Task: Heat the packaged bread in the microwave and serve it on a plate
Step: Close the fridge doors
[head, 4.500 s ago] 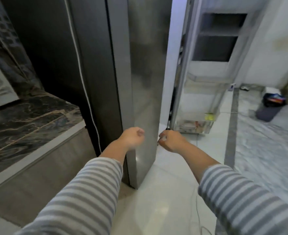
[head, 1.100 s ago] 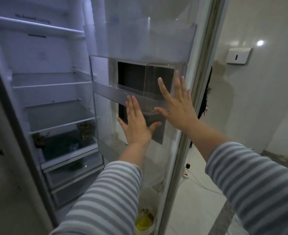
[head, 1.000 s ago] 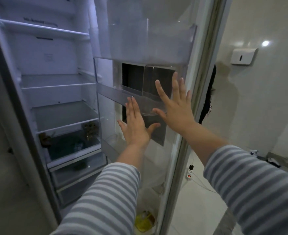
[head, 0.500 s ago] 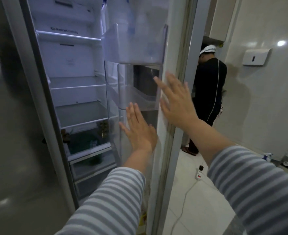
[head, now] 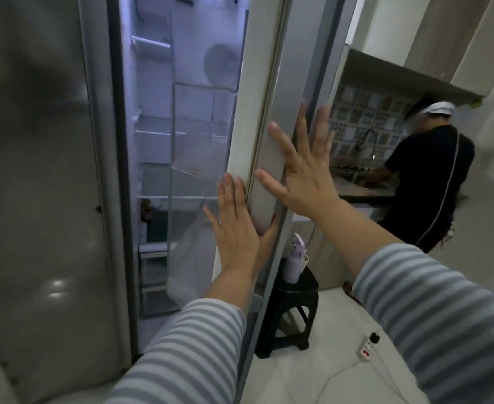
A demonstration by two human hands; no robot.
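Both hands are lying flat with fingers spread: the left hand point(head: 235, 228) is pressing the inner edge of the tall grey refrigerator door point(head: 272, 112), the right hand point(head: 299, 173) its outer face. Lit white shelves point(head: 152, 129) are showing through the narrow gap. No packaged bread is showing.

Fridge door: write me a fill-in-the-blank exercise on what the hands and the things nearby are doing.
1. Both hands, left and right, lie flat on the fridge ____.
2. The bottle stands on a black ____.
3. The hands hold ____.
4. The person in black stands at the ____.

Missing words: door; stool; nothing; counter
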